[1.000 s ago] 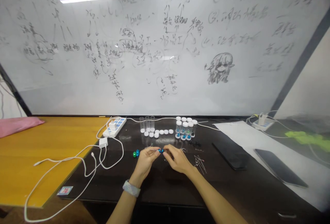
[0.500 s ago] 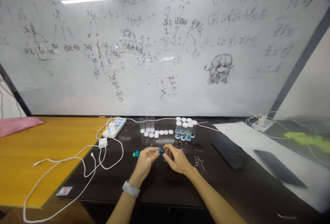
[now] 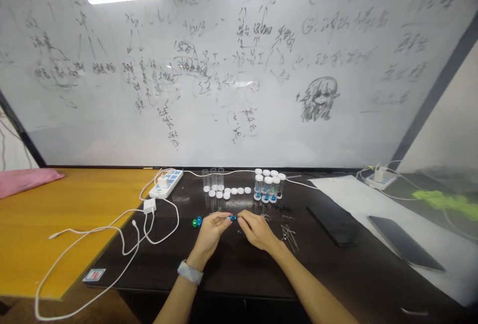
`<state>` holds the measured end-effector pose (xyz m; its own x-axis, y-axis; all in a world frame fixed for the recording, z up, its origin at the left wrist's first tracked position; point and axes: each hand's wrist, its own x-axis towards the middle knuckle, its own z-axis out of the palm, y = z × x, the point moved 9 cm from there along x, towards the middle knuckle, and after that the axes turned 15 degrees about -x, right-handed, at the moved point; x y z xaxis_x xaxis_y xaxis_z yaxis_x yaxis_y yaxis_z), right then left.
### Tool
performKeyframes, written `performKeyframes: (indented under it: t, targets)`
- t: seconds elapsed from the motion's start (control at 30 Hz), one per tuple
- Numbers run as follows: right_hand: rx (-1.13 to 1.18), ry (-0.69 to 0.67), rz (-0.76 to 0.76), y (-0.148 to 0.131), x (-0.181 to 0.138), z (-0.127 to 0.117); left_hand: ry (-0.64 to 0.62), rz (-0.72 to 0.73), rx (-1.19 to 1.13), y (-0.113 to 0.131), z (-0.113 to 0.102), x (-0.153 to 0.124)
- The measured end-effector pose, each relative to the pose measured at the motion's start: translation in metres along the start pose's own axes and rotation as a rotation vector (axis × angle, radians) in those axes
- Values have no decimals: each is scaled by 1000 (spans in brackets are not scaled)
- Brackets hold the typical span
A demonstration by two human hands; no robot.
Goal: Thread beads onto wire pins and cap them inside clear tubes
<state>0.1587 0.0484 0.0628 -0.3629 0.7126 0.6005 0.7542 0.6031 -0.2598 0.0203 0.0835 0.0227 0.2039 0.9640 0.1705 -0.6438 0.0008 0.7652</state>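
Note:
My left hand [image 3: 209, 232] and my right hand [image 3: 255, 229] meet over the dark table [image 3: 231, 264], fingers pinched together. Between their fingertips sits a small blue bead [image 3: 233, 218] on a thin metal pin. Both hands pinch this piece, the left from the left side and the right from the right side. Just left of my left hand lie a green and a blue bead [image 3: 196, 222]. Behind the hands stand capped clear vials [image 3: 268, 184] with blue beads inside, empty open vials [image 3: 212, 178] and a row of white caps [image 3: 233, 191]. Loose thin pins [image 3: 289, 234] lie right of my right hand.
A white power strip [image 3: 166, 182] with a charger and a long white cable [image 3: 112, 234] lies on the left, reaching onto the orange table [image 3: 56, 214]. Two dark phones [image 3: 332, 222] [image 3: 405, 242] lie at the right by a white sheet. A whiteboard stands behind.
My right fingers have shifted slightly closer to the bead; otherwise both hands stay in place.

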Motion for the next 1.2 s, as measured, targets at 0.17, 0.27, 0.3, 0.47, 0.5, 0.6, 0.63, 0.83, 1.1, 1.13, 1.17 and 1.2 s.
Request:
performKeyframes:
  t: [0.17, 0.27, 0.3, 0.47, 0.5, 0.6, 0.63, 0.83, 1.1, 1.13, 1.17, 1.2]
  targets:
    - [15, 9, 0, -1, 0, -1, -9, 3, 13, 0, 0, 0]
    - [-6, 18, -2, -1, 1, -2, -6, 3, 13, 0, 0, 0]
    - [2, 13, 3, -1, 1, -2, -7, 4, 14, 0, 1, 0]
    - [4, 1, 0, -3, 0, -1, -7, -4, 6, 0, 1, 0]
    - [-8, 2, -6, -4, 0, 0, -5, -6, 4, 0, 1, 0]
    - [-29, -11, -11, -4, 0, 5, 3, -10, 9, 0, 0, 0]
    - [-34, -13, -10, -4, 0, 6, 6, -13, 8, 0, 0, 0]
    - [-68, 57, 3, 0, 0, 5, 21, -90, -57, -8, -1, -2]
    - [-212, 10, -71, -10, -1, 17, 27, -9, 29, -3, -6, 2]
    - [-216, 2, -67, -10, -1, 19, 29, 0, 39, -3, -7, 3]
    - [-213, -4, -60, -10, -1, 21, 32, 8, 48, -3, -8, 4]
    - [-205, -7, -50, -10, -1, 22, 35, 15, 56, -3, -9, 4]
